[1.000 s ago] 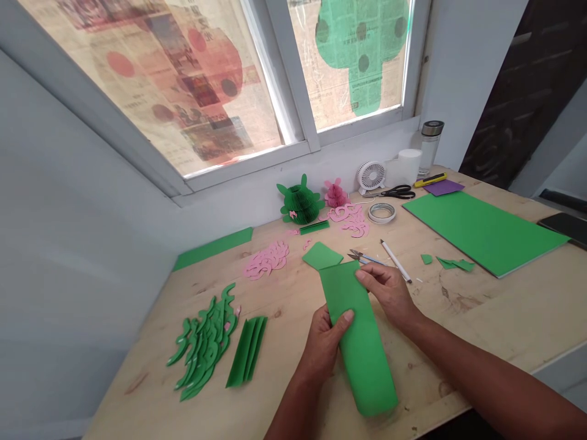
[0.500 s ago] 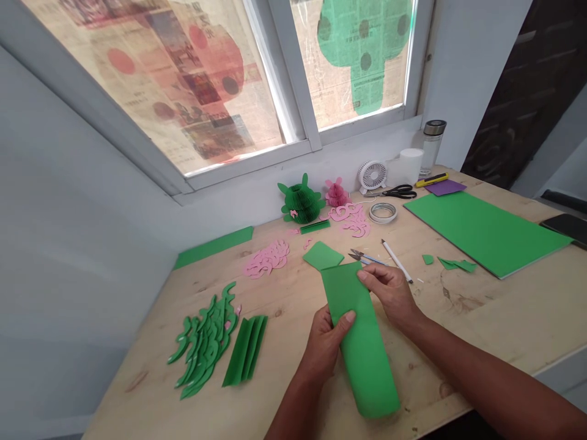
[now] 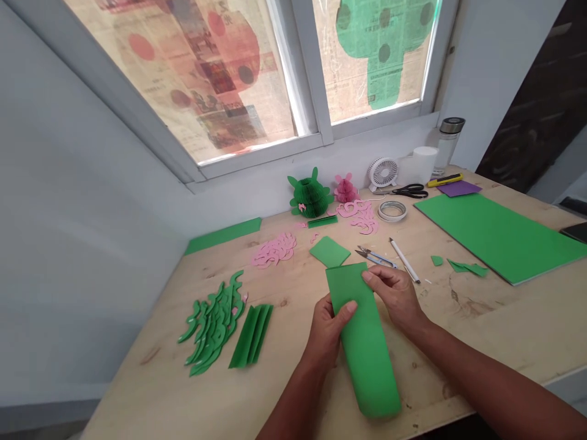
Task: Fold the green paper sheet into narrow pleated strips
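A long green paper strip (image 3: 367, 354), its lower end curved over, is held between my hands above the table. My left hand (image 3: 329, 327) grips its left edge, thumb on the front face and fingers behind. At its upper right corner, my right hand (image 3: 393, 290) pinches the paper between thumb and fingers. Just beyond the strip's top edge lies a small green paper piece (image 3: 330, 252), with blue-handled snips (image 3: 376, 255) and a white pen (image 3: 404, 260) to its right. Accordion-folded green paper (image 3: 251, 336) rests left of my left hand.
Green cutouts (image 3: 215, 327) and pink cutouts (image 3: 276, 249) lie on the left. Green (image 3: 312, 197) and pink (image 3: 345, 188) paper figures stand by the wall. Behind and right are tape (image 3: 392, 211), scissors (image 3: 413, 190), a fan (image 3: 383, 173), a bottle (image 3: 447, 146) and green sheets (image 3: 504, 235).
The view has shifted, so the table items appear farther right. Both hands keep their hold on the green strip, with little visible change in grip.
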The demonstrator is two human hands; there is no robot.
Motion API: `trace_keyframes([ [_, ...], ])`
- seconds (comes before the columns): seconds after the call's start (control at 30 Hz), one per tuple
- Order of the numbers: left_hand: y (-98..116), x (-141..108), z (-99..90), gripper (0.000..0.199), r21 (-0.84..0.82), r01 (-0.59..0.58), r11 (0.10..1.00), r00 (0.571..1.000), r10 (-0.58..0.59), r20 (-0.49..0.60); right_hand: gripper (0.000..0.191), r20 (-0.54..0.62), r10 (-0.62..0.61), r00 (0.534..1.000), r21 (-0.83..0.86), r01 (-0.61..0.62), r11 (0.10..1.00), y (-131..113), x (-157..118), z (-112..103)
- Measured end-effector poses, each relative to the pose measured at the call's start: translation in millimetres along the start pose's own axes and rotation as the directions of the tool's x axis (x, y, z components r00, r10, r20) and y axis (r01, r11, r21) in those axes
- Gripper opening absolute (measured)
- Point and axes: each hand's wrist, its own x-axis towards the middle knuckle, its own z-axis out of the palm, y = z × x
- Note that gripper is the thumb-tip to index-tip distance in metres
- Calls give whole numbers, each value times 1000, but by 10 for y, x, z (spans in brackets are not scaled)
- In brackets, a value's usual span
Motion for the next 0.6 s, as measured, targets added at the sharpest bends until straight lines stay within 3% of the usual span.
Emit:
trace_keyframes([
  [0.23, 174, 50, 78, 36, -8, -71, 997, 990, 69, -126, 27, 35, 9, 999, 13, -9, 1000, 82, -55, 43],
  [0.6, 353, 174, 167, 26, -119, -62, 991, 983, 40, -180, 27, -5, 7, 1000, 4, -7, 1000, 54, -32, 19],
])
